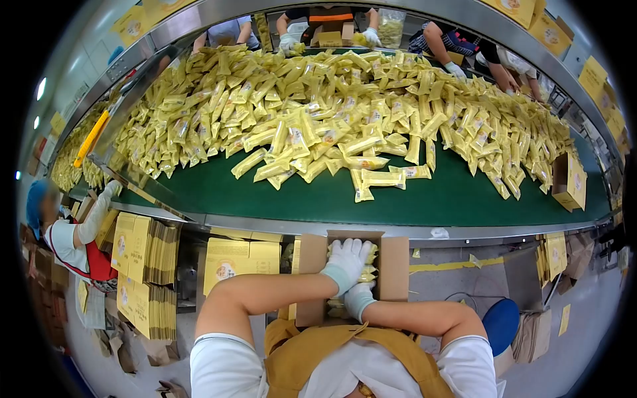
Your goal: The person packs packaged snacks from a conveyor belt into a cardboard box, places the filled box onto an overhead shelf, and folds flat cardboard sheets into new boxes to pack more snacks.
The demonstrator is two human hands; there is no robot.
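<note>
An open cardboard box (396, 268) stands against my front with its flaps spread, holding yellow wrapped packets (369, 272). My left hand (348, 262), in a white glove, lies over the packets inside, its fingers stretched out and pressing on them. Just below it is my right hand (359, 298), also gloved, down in the box against the packets. Its fingers are mostly hidden, so its grip does not show. Beyond the box, a large heap of the same packets (312, 126) covers much of the green belt (279, 202).
A metal rail (265, 225) edges the belt. Stacks of flat yellow cartons (142, 249) stand at left. An open carton (569, 182) sits on the belt's right end. A blue stool (501, 326) is at right. Co-workers reach in from the far side; another person (83, 229) works at left.
</note>
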